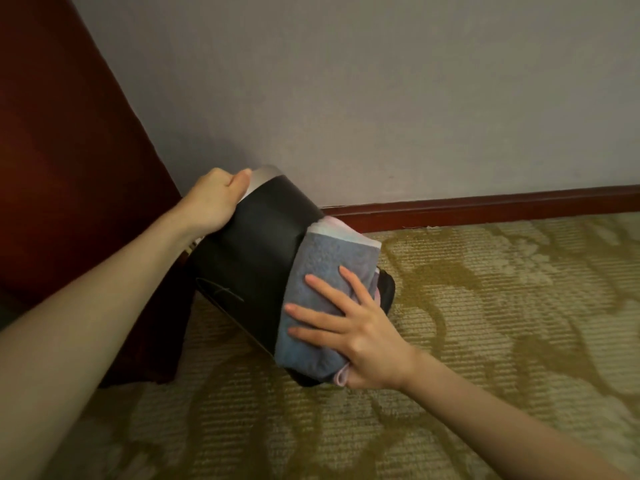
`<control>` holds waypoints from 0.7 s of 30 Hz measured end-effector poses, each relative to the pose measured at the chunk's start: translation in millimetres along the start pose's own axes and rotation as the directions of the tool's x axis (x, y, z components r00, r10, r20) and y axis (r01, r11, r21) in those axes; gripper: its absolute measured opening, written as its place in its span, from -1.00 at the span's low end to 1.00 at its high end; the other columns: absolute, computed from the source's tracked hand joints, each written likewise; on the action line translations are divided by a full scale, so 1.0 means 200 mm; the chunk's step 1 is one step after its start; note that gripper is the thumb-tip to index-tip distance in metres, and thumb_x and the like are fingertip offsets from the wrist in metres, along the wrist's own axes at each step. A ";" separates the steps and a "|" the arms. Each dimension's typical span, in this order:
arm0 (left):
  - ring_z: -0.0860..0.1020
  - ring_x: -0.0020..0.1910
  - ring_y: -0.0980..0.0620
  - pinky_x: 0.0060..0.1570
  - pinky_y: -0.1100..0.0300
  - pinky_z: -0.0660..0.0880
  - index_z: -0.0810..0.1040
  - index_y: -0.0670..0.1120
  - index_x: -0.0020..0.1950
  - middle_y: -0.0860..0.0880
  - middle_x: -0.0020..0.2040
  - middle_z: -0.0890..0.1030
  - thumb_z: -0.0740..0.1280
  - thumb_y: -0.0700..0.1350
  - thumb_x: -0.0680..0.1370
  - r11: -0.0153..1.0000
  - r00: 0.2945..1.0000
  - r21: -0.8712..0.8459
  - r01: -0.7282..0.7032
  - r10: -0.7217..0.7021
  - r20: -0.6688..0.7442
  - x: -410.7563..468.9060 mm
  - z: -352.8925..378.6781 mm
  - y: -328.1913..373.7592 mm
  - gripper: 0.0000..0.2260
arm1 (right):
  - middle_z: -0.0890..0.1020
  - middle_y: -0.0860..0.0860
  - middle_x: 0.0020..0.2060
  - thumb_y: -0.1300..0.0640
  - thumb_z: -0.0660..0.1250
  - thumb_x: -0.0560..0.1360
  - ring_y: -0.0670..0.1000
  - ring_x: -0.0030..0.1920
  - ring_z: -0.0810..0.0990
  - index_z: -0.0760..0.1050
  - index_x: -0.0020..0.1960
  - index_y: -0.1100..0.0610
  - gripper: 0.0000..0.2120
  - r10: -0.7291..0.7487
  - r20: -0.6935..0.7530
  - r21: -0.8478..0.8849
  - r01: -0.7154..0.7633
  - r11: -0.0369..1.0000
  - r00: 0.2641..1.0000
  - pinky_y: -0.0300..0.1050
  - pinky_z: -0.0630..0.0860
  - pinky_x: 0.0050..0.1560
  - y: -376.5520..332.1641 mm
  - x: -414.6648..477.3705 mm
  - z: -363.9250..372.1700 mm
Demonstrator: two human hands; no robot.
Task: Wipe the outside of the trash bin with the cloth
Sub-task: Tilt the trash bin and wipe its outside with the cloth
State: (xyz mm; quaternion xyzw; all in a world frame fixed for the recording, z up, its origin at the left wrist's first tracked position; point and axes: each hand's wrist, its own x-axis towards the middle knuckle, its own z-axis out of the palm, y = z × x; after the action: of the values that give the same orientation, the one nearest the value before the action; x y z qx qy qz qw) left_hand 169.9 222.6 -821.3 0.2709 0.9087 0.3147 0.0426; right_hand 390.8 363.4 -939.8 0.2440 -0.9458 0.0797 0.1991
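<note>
In the head view, a black trash bin [256,251] is seen tipped over toward the left, its silver rim [265,176] raised near the grey wall [381,98] and its base low over the patterned carpet [485,323]; whether the base touches the carpet cannot be told. The bin's long axis runs from upper left to lower right. The rim is gripped by the left hand [214,199], whose fingers are curled closed over the edge with the thumb laid along the silver band, the forearm reaching in from the lower left. A folded blue-grey cloth [329,289], with a pink layer showing at its edges, is pressed flat against the bin's lower side wall near the base by the right hand [356,327]. The right fingers [322,289] are spread wide across the cloth, pointing up and left along the wall, and a corner of the cloth is tucked under the heel of the palm. The unwiped black wall lies up and to the left of the right fingers, toward the rim, so a stroke along the long axis is judged to suit. A dark red panel [69,168] stands at left and a red baseboard [485,206] runs along the wall.
</note>
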 end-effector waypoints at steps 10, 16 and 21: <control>0.36 -0.46 -0.02 -0.38 0.11 0.27 0.29 -0.13 -0.43 -0.05 -0.47 0.33 0.06 0.09 0.60 0.997 0.996 0.015 -0.077 0.078 -0.044 0.00 0.02 0.00 -0.54 | 0.44 -0.07 0.39 -0.30 -0.13 0.56 0.11 0.52 0.15 0.56 0.25 -0.01 -0.37 0.121 -0.036 0.282 -0.106 0.953 0.992 0.31 -0.08 0.46 0.04 -0.14 -0.01; 0.31 -0.46 -0.02 -0.36 0.11 0.23 0.32 -0.13 -0.40 -0.06 -0.46 0.29 0.07 0.08 0.60 0.998 0.997 -0.017 -0.057 0.056 -0.062 -0.02 -0.01 -0.06 -0.57 | 0.46 -0.08 0.37 -0.17 0.10 0.53 0.04 0.51 0.20 0.56 0.22 -0.03 -0.58 0.445 -0.206 0.497 -0.299 0.815 0.872 0.20 -0.01 0.49 0.14 -0.05 -0.02; 0.32 -0.47 -0.01 -0.37 0.11 0.23 0.33 -0.13 -0.40 -0.06 -0.47 0.29 0.08 0.07 0.61 0.997 0.996 -0.041 -0.065 0.062 -0.063 -0.05 -0.01 -0.06 -0.56 | 0.56 -0.21 0.19 0.21 0.27 0.50 -0.17 0.30 0.47 0.50 0.20 -0.03 -0.69 0.698 -0.109 0.774 -0.381 0.507 0.708 -0.16 0.34 0.35 0.25 0.03 -0.04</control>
State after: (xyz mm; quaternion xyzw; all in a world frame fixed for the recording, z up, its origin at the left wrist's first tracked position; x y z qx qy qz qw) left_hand 172.4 208.4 -828.3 0.2887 0.8935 0.3437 0.0104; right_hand 365.0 406.1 -933.2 -0.0383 -0.8029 0.5410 0.2472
